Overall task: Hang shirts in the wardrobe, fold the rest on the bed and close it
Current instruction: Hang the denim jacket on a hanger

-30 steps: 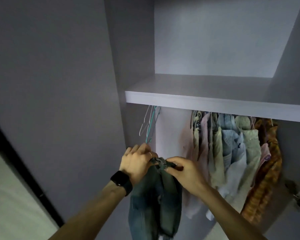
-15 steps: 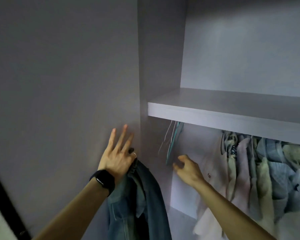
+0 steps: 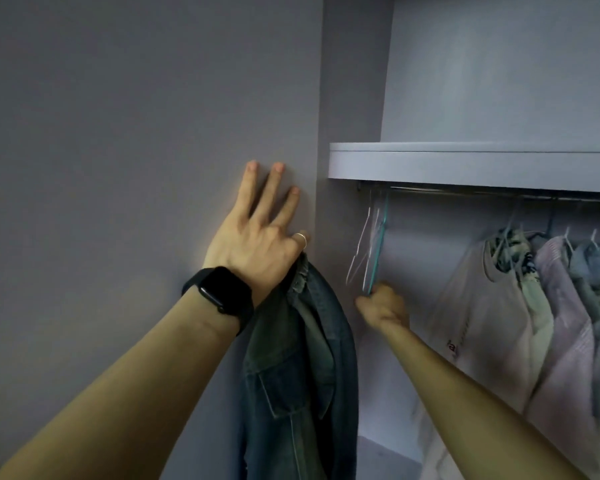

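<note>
denim shirt (image 3: 302,358), right hand (image 3: 383,303) gripping hanger (image 3: 377,251)

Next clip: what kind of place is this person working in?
The inside of an open wardrobe, presumably in a bedroom, though the room itself is out of view. A rail runs under a shelf, shirts hang from it, and a few empty hangers sit at its left end.

This is a home, seen at an open grey wardrobe (image 3: 354,98) with a shelf (image 3: 465,166) above a metal rail (image 3: 447,192). Pale shirts (image 3: 485,323) hang along the rail, with a few bare hangers (image 3: 369,251) at its left end.
</note>
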Motion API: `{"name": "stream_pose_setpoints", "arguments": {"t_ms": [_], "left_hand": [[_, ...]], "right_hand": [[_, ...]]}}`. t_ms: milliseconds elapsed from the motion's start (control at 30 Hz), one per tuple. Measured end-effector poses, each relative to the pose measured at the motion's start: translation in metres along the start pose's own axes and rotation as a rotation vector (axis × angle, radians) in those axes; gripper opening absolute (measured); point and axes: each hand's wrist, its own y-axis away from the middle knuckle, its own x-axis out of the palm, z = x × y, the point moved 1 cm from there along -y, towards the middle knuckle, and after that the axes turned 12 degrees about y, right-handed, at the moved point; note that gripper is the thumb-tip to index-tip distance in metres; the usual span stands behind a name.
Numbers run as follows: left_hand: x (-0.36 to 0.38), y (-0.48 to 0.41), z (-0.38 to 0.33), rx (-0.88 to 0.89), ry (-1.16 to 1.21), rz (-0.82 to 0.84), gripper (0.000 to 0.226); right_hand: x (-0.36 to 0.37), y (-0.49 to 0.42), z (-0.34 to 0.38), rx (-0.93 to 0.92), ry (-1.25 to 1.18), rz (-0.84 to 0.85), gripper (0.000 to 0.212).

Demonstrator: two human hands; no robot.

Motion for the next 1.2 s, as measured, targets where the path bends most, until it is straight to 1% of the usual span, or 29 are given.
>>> {"name": "stream_pose_setpoints", "arguments": {"t_ms": [100, 200, 267, 333, 433, 567, 633, 667, 733, 767, 833, 900, 933, 1000, 1033, 1067, 1100, 1167, 1200], "left_hand": [[0.0, 0.001, -0.001, -0.002, -0.003, -0.007, 0.071], [0.003, 0.002, -0.002, 0.01, 0.011, 0.008, 0.058], [0.0, 0.001, 0.002, 0.001, 0.042, 0.046, 0.057], [0.004, 0.004, 0.0, 0.005, 0.05, 0.091, 0.056], [-0.006, 0.001, 0.003, -0.004, 0.107, 0.181, 0.049], [-0.012, 0.001, 0.002, 0.005, 0.208, 0.332, 0.046], [-0.019, 0.001, 0.002, 0.022, 0.349, 0.387, 0.045], [-0.031, 0.004, -0.005, 0.042, 0.453, 0.413, 0.043], [-0.04, 0.008, -0.015, 0.025, 0.672, 0.458, 0.038], [-0.051, 0.014, -0.029, 0.066, 0.742, 0.476, 0.039], [-0.067, 0.024, -0.053, 0.178, 0.828, 0.415, 0.04], [-0.081, 0.039, -0.081, 0.226, 0.945, 0.376, 0.037], [-0.086, 0.043, -0.09, 0.217, 1.019, 0.364, 0.041], [-0.097, 0.056, -0.115, 0.226, 1.15, 0.437, 0.061], [-0.099, 0.058, -0.119, 0.224, 1.188, 0.445, 0.069], [-0.106, 0.064, -0.131, 0.246, 1.211, 0.461, 0.073], [-0.108, 0.065, -0.138, 0.25, 1.23, 0.454, 0.069], [-0.113, 0.068, -0.156, 0.25, 1.273, 0.406, 0.043], [-0.118, 0.07, -0.163, 0.248, 1.279, 0.373, 0.031]], "right_hand": [[-0.024, 0.0, 0.004, 0.057, 0.009, -0.113, 0.049], [-0.058, -0.004, 0.008, 0.102, -0.018, -0.258, 0.054], [-0.084, 0.0, 0.008, 0.105, -0.016, -0.304, 0.054], [-0.093, 0.013, 0.001, 0.092, 0.0, -0.285, 0.054], [-0.117, 0.04, -0.023, 0.131, 0.012, -0.214, 0.052], [-0.138, 0.111, -0.067, 0.103, -0.018, -0.164, 0.046], [-0.152, 0.154, -0.085, 0.102, -0.082, -0.128, 0.047], [-0.165, 0.185, -0.1, 0.144, -0.129, -0.104, 0.047], [-0.177, 0.223, -0.108, 0.15, -0.267, -0.112, 0.05], [-0.187, 0.246, -0.116, 0.17, -0.338, -0.123, 0.052], [-0.201, 0.276, -0.126, 0.158, -0.44, -0.177, 0.054], [-0.215, 0.305, -0.14, 0.13, -0.532, -0.192, 0.053], [-0.221, 0.312, -0.145, 0.106, -0.585, -0.181, 0.054], [-0.231, 0.336, -0.167, 0.107, -0.732, -0.108, 0.057], [-0.234, 0.341, -0.171, 0.099, -0.794, -0.067, 0.057], [-0.236, 0.356, -0.183, 0.119, -0.849, -0.025, 0.056], [-0.238, 0.363, -0.191, 0.127, -0.898, 0.017, 0.054], [-0.241, 0.379, -0.21, 0.132, -0.937, 0.077, 0.05], [-0.243, 0.385, -0.221, 0.13, -0.9, 0.094, 0.049]]}}
